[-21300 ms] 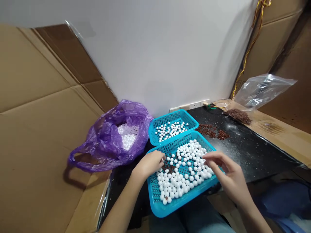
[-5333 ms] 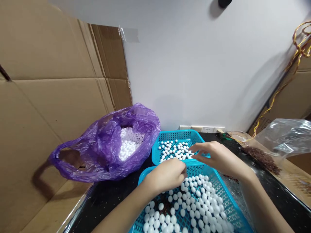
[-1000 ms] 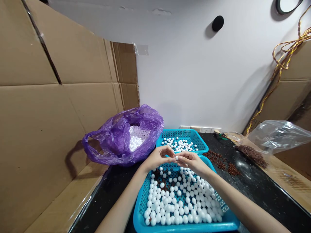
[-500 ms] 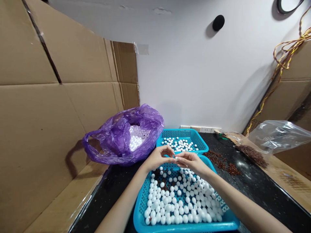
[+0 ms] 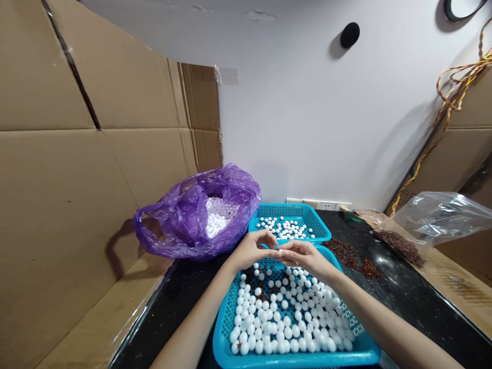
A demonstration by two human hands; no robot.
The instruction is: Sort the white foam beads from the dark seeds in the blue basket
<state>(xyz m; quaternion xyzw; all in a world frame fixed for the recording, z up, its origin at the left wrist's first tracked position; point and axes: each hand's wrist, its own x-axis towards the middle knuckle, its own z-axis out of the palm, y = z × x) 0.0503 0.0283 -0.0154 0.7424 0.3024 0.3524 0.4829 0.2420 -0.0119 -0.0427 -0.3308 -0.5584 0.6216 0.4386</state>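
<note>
My left hand (image 5: pixel 258 249) and my right hand (image 5: pixel 303 255) meet fingertip to fingertip over the back part of the near blue basket (image 5: pixel 296 361). Pinched between them is a small white ball (image 5: pixel 280 252); the fingers partly cover it, and any tiny piece at the left fingertips is too small to make out. Beneath my hands the basket holds many loose white balls (image 5: pixel 287 333), with small dark reddish-brown bits (image 5: pixel 260 293) among them toward the back left. One ball at the front left corner carries a reddish star-shaped piece (image 5: pixel 239 345).
Behind stands a second blue basket (image 5: pixel 321 225) with more white balls. A purple plastic bag (image 5: pixel 184 215) of white beads sits at left. Reddish-brown bits (image 5: pixel 369 267) lie on the black tabletop (image 5: pixel 400 287), near a clear bag (image 5: pixel 442 218). Cardboard (image 5: pixel 69 205) walls the left side.
Both hands keep nearly the same pose, fingertips together on the white ball. The whole view has shifted slightly; the baskets and bags stay where they were.
</note>
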